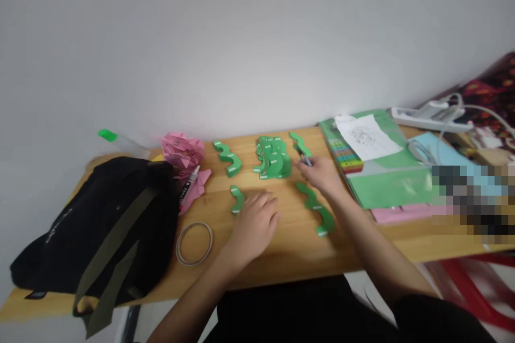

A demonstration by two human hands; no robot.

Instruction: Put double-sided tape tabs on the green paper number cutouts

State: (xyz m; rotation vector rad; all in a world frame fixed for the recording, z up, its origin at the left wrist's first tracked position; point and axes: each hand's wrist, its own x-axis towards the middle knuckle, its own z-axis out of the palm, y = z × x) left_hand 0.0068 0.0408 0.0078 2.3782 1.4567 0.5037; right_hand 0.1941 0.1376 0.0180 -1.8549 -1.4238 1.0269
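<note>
Wavy green strips slanted across the surface, slim tool pinched above them

Five groups of green shapes lay on the wooden surface (281,257), in front of the person. The far-left strip (230,163) had its long axis running mostly away from the person, its far end leaning left and its near end right. The far-right strip (296,140) slanted the same way, its near end close to the right hand (310,166). The near-right strip (317,209), the longest in view, followed a like diagonal: far end to the left, near end to the right, beside the right forearm. Between the two far strips sat a pile (274,158) of overlapping green pieces, too jumbled to show one direction.

The right hand pinched a slim tool (307,161) between its fingers; the tool's long axis sloped, with the tip pointing away and to the left, just by the far-right strip. Whether the tip touched anything could not be told.

The left hand (255,225) lay palm down, its fingers close together and loosely curved, pointing away and to the right. It hid the near end of the near-left strip (236,198), whose visible part ran away from the person; whether the hand gripped it could not be told. A ring (177,246) lay flat nearby, beside a black bag (120,225).
</note>
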